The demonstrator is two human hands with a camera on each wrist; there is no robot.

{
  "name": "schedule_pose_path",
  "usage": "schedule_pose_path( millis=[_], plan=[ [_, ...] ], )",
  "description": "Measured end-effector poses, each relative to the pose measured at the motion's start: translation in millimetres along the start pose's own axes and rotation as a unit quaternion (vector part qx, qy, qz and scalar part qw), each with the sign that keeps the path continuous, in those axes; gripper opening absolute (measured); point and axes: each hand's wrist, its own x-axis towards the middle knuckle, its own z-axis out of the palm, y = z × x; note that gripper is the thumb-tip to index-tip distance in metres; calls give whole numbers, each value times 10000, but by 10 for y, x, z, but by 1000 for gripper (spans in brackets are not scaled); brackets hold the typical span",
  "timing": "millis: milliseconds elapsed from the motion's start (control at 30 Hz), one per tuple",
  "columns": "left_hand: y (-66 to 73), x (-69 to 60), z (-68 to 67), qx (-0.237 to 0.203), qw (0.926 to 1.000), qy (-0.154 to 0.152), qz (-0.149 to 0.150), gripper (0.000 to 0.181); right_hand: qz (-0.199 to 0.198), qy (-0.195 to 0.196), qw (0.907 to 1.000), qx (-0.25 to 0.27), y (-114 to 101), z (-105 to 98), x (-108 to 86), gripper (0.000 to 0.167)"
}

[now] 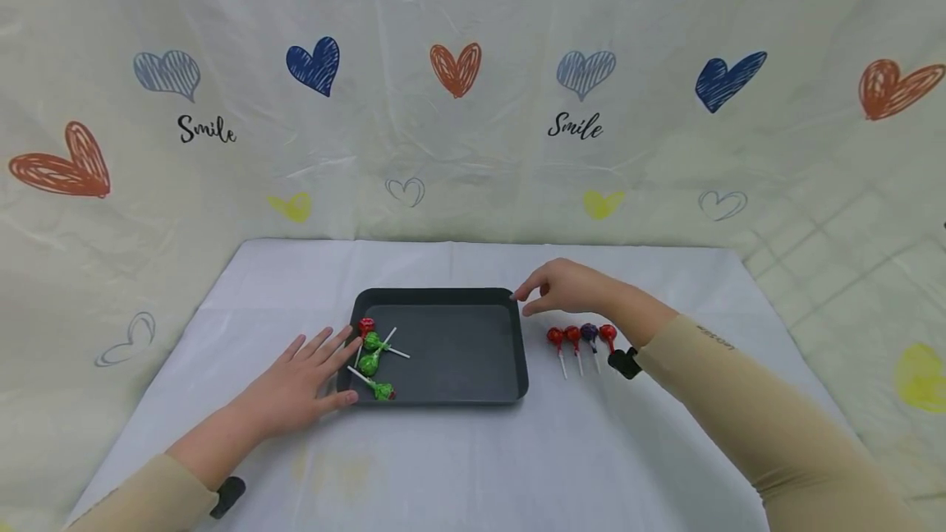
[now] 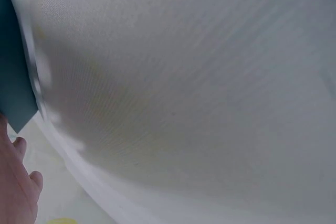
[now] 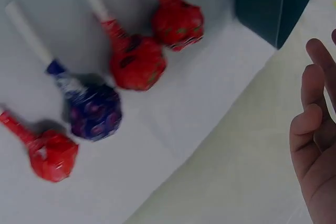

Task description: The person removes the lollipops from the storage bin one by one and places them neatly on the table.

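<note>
A dark grey tray (image 1: 458,351) lies on the white cloth. Along its left side are one red lollipop (image 1: 366,324) and three green lollipops (image 1: 369,364), loosely crossed. My left hand (image 1: 299,388) is spread at the tray's left edge, fingers straight, fingertips beside the lollipops; whether they touch the tray I cannot tell. My right hand (image 1: 565,286) is by the tray's far right corner, fingers loosely bent, holding nothing. Right of the tray, three red lollipops (image 3: 137,64) and a dark purple lollipop (image 3: 96,113) form a row, sticks toward me.
The white cloth (image 1: 436,466) covers the table, with a faint yellowish patch near the front. Behind it hangs a pale backdrop (image 1: 458,154) printed with hearts and the word Smile. A dark wrist device (image 1: 625,363) sits beside the row of lollipops.
</note>
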Motion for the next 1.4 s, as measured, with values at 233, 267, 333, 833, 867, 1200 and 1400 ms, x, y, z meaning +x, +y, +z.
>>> schedule_pose_path(
  millis=[233, 267, 333, 833, 867, 1200, 1400],
  plan=[
    [-1, -3, -12, -49, 10000, 8, -6, 85, -340, -169, 9993, -41, -425, 82, 328, 33],
    [-3, -3, -10, -49, 10000, -1, -9, 85, -384, -201, 9990, -56, -477, 101, 372, 33],
    [0, -1, -11, -11, 10000, -22, -5, 85, -494, -265, 9984, -96, -573, 143, 459, 33],
    [23, 19, -36, 7, 9999, -102, -97, 85, -1657, -600, 9737, -1445, -1038, 528, 1058, 30],
    [25, 17, -43, 5, 9999, -121, -115, 85, -1676, -605, 9716, -1559, -1057, 555, 1082, 30],
    [24, 12, -47, 62, 9999, -82, -92, 85, -1874, -586, 9557, -2193, -1216, 715, 1275, 29],
    [6, 11, -33, -32, 10000, -52, -16, 85, -1869, -609, 9516, -2363, -1275, 809, 1368, 28]
  ],
)
